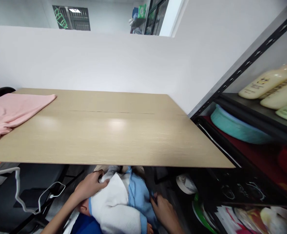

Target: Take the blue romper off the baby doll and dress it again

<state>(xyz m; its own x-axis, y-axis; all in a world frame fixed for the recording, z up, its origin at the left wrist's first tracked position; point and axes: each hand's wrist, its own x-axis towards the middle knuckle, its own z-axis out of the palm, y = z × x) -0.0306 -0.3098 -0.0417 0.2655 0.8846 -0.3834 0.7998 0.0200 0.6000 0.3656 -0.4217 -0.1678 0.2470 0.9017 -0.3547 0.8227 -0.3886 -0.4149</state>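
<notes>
Under the wooden table, left hand clenches white towel, right hand grasps blue cloth beside it

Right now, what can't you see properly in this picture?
- Head view: the table hides the top of the white towel, gripped by the left hand, and of the blue cloth.
- The right hand is blurred and cut by the bottom edge; its grip is unclear.
- The bottles have blurred labels, cut by the right edge.
- The pink cloth runs off the left edge.
</notes>
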